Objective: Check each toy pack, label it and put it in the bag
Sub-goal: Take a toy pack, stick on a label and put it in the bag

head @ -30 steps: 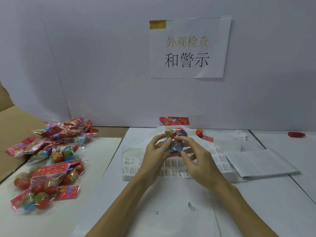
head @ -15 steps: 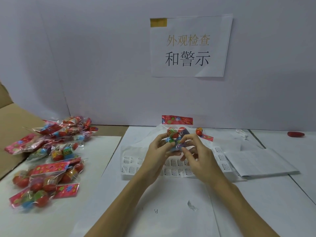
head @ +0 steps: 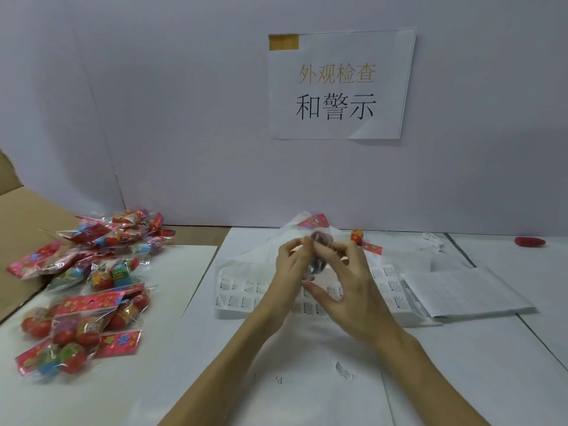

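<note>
A clear toy pack [head: 319, 241] with colourful balls and a red header card is held edge-on above the table's middle. My left hand [head: 290, 265] pinches its left side and my right hand [head: 347, 281] pinches its right side with thumb and fingertips. Under my hands lies a sheet of small warning labels [head: 242, 293]. A pile of several more toy packs [head: 89, 284] lies on the left. A white plastic bag [head: 295, 235] is spread out behind my hands, with another pack [head: 362, 241] partly on it. The held pack is blurred.
A paper sign [head: 338, 84] hangs on the white back wall. Folded white sheets [head: 464, 290] lie at the right. A small red object [head: 530, 241] rests at the far right. Brown cardboard [head: 18, 216] sits at the left edge.
Both hands have turned the pack, so it now shows edge-on with its header card tilted up and right. The hands stay in nearly the same place.
</note>
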